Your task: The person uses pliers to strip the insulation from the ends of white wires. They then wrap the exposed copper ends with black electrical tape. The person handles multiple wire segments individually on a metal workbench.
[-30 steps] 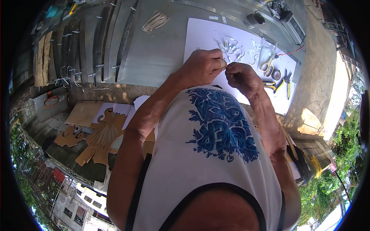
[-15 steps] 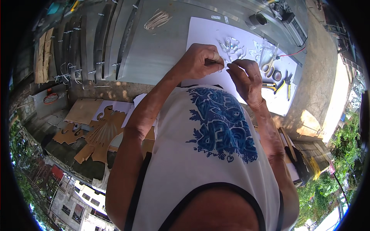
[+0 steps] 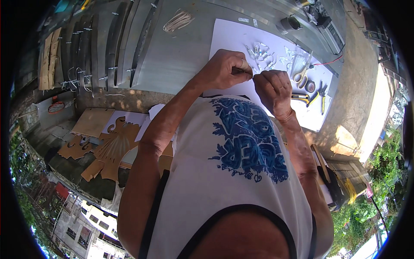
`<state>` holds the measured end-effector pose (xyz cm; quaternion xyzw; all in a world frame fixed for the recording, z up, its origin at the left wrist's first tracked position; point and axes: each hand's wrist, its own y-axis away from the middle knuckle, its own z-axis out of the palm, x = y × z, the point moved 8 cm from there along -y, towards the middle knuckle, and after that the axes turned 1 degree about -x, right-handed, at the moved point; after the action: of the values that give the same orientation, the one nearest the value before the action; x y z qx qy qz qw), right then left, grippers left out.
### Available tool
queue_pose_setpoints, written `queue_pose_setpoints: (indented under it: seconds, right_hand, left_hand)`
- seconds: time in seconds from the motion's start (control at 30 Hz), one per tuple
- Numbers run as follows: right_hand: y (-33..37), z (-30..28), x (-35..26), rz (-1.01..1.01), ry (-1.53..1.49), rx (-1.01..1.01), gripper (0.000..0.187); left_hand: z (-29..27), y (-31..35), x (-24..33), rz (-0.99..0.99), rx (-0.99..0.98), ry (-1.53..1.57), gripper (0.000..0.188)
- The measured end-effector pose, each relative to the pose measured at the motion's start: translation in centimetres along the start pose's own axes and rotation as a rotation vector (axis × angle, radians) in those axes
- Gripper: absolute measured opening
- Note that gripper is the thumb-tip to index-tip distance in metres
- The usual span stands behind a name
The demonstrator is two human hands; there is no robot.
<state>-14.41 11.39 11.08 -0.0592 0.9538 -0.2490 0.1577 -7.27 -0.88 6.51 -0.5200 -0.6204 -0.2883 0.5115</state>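
Note:
My left hand (image 3: 228, 69) is closed in a pinch above the near-left part of a white sheet (image 3: 233, 32). Close beside it, my right hand (image 3: 272, 89) is also closed, fingertips almost meeting those of the left. Whatever they pinch is too small and too covered to make out. Just beyond the fingers lies a loose heap of small white wired pieces (image 3: 260, 52). Right of my right hand are scissors (image 3: 300, 75), a dark round roll (image 3: 310, 86), a yellow-and-black utility knife (image 3: 300, 97) and yellow-and-black pliers (image 3: 320, 98).
A bundle of pale cord (image 3: 178, 20) lies on the grey metal table (image 3: 168, 56). Long dark strips (image 3: 142, 43) with white wires line its left side. A dark cup (image 3: 290, 23) and a metal box (image 3: 331, 36) stand far right. Brown cut-out panels (image 3: 114, 149) rest below left.
My right hand's fingers have curled in and its fingertips have closed near the left hand's. The left hand has barely moved, still pinching.

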Motion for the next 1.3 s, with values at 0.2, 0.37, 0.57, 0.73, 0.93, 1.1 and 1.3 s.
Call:
queue_pose_setpoints:
  seconds: [0.2, 0.37, 0.57, 0.73, 0.93, 1.1, 1.3]
  right_hand:
    - [5.7, 7.2, 3.5, 1.448, -1.684, -0.1, 0.012]
    - [2.7, 3.1, 4.1, 1.044, -0.791, -0.201, 0.019]
    - [-0.1, 0.1, 1.3, 0.302, -0.16, -0.031, 0.032]
    - [-0.5, -0.4, 0.3, 0.086, -0.061, 0.01, 0.025]
    - [2.9, 3.3, 4.7, 0.972, -0.871, -0.189, 0.008]
    - [4.9, 5.5, 3.6, 1.355, -1.475, -0.248, 0.018]
    - [-0.1, 0.4, 2.4, 0.435, -0.327, -0.095, 0.03]
  left_hand:
    - [-0.1, 0.0, 1.4, 0.069, 0.084, -0.126, 0.011]
    - [-0.9, 0.3, 0.0, -0.018, 0.081, 0.015, 0.009]
    - [-0.5, 0.2, -0.5, -0.047, 0.031, 0.102, 0.01]
    - [-0.2, 0.0, -0.3, -0.043, -0.003, 0.052, 0.011]
    - [0.0, 0.2, 0.9, 0.025, 0.048, -0.042, 0.011]
    - [-0.3, 0.0, 0.9, 0.017, 0.064, -0.001, 0.009]
    - [-0.5, 0.2, -0.3, -0.028, 0.046, 0.094, 0.009]
